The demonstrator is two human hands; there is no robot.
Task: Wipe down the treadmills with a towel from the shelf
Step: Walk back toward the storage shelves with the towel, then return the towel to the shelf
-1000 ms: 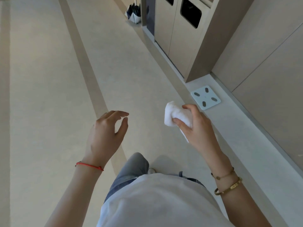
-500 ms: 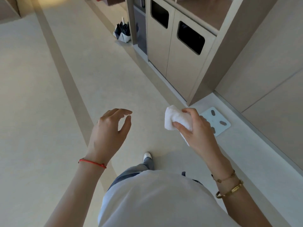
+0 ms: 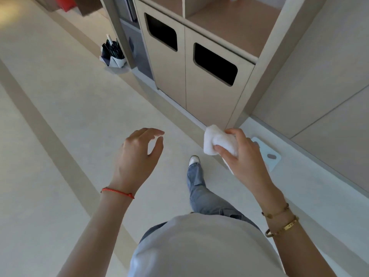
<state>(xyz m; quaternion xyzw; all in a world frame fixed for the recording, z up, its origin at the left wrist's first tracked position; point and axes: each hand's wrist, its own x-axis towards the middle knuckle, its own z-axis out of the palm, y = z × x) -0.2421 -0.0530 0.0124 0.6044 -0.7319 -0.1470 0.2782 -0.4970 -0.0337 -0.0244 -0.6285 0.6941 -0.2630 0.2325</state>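
the pale beige floor [image 3: 60, 120] with its darker diagonal stripe fills most of the view, and along its right side stands a tall beige cabinet with two dark rounded rectangular openings [image 3: 191, 76] in its doors. a leg in grey-blue jeans [image 3: 199, 188] steps forward on the floor, ending in a light shoe. near the cabinet's far end sits a black and white umbrella holder [image 3: 112, 54]. a light blue flat bathroom scale [image 3: 269, 154] lies on the raised ledge, partly hidden behind the right hand [image 3: 245, 156], whose fingers are closed around a small white bunched towel [image 3: 217, 141] held in the air. the left hand [image 3: 135, 156] hovers empty, fingers spread and loosely curved.
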